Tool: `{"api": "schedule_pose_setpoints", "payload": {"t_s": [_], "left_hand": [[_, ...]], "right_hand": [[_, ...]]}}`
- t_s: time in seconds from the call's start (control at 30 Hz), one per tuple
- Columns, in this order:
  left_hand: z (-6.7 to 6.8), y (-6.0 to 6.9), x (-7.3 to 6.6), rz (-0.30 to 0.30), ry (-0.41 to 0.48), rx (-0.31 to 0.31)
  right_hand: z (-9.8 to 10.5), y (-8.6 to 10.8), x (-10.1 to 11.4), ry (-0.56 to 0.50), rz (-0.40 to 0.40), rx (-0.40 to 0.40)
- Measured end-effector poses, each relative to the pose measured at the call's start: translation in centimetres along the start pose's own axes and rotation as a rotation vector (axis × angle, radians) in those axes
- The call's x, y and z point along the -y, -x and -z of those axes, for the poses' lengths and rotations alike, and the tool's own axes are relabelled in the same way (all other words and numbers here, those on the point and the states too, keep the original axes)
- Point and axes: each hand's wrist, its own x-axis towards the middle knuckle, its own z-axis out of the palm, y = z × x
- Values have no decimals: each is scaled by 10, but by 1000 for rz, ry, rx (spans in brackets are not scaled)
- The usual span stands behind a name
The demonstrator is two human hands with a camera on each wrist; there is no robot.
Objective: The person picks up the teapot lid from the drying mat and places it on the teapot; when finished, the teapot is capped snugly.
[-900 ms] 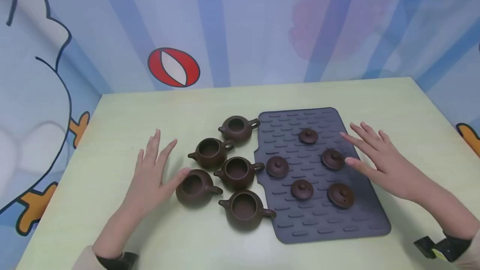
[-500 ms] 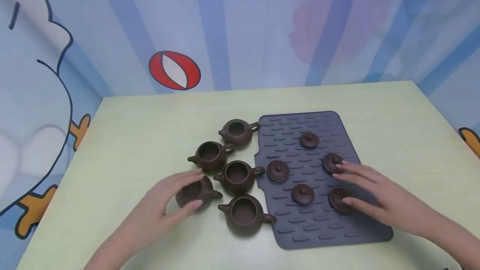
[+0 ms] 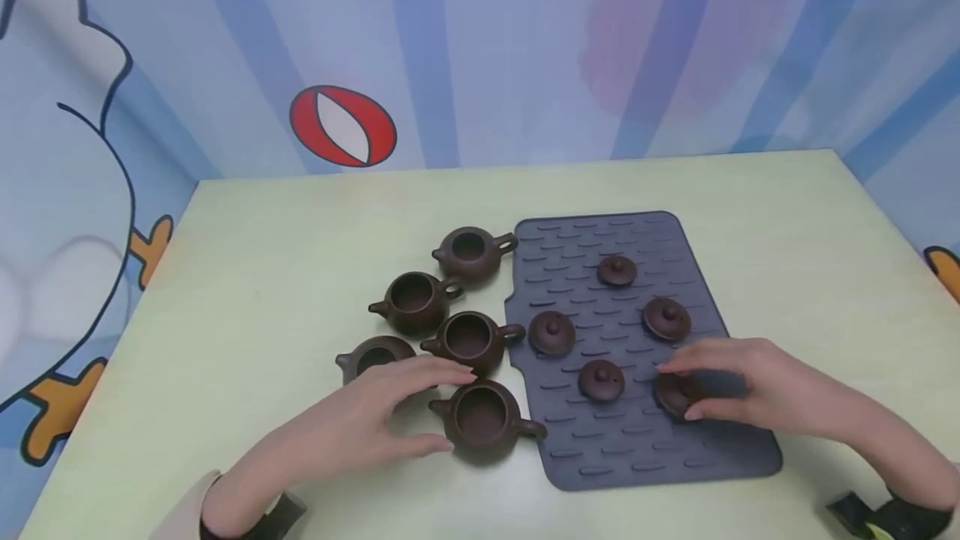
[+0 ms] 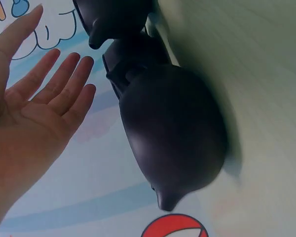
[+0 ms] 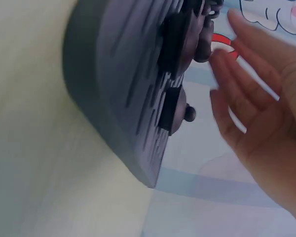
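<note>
Several dark brown lidless teapots stand on the table. My left hand (image 3: pixel 375 419), with fingers extended and thumb apart, hovers between the left teapot (image 3: pixel 375 352), partly hidden by it, and the front teapot (image 3: pixel 482 422). Its palm and straight fingers show in the left wrist view, beside a large teapot (image 4: pixel 172 128). On a grey ridged mat (image 3: pixel 592 440) lie several matching knobbed lids. My right hand (image 3: pixel 757 386) is at the front right lid (image 3: pixel 677 394), fingers and thumb on either side of it. The right wrist view shows the fingers loosely bent, apart from a lid (image 5: pixel 175 111).
Other teapots stand close together left of the mat: a back one (image 3: pixel 468 255), one at the left middle (image 3: pixel 412 302) and one in the centre (image 3: pixel 471 342). More lids, such as the left one (image 3: pixel 552 333) and the back one (image 3: pixel 617 271), lie near my right hand.
My left hand has moved from the left teapot rightward to the front teapot. The left teapot has turned, its spout now pointing left. My right hand has come in around the front right lid.
</note>
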Motion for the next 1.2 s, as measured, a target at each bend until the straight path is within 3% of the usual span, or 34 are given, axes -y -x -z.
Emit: {"api": "schedule_pose_setpoints", "payload": {"t_s": [0.17, 0.37, 0.7, 0.9, 1.2], "left_hand": [[-2, -12, 0, -58, 28, 54], [-7, -18, 4, -111, -2, 109], [-8, -29, -1, 7, -115, 237], [-5, -35, -3, 4, -187, 282], [-4, -36, -1, -17, -154, 275]], "right_hand": [[10, -8, -12, -64, 1, 137], [6, -11, -20, -162, 33, 177], [5, -11, -26, -111, 58, 186], [9, -12, -29, -123, 34, 201], [10, -18, -30, -189, -24, 218]]}}
